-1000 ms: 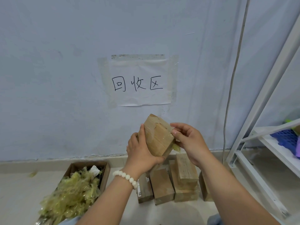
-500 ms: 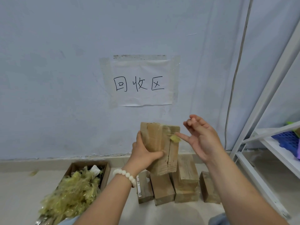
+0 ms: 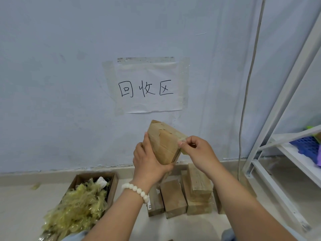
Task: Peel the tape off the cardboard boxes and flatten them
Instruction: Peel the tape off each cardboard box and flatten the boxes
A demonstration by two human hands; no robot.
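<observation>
A small brown cardboard box (image 3: 164, 142) wrapped in clear yellowish tape is held up in front of the wall, tilted with one corner upward. My left hand (image 3: 149, 162) grips it from below and the left, thumb along its left face. My right hand (image 3: 198, 152) is at the box's right corner, thumb and forefinger pinching a tape edge (image 3: 181, 141) there. Several more taped boxes (image 3: 184, 197) stand on the floor below my hands.
An open cardboard box (image 3: 112, 186) at lower left holds a heap of peeled yellowish tape (image 3: 78, 206). A white metal shelf frame (image 3: 278, 122) with a blue basket (image 3: 305, 145) stands at right. A paper sign (image 3: 147, 87) is taped to the wall.
The box has been turned from upright to corner-up. My right hand, which was spread apart beside the box, has come back to its right corner and pinches the tape.
</observation>
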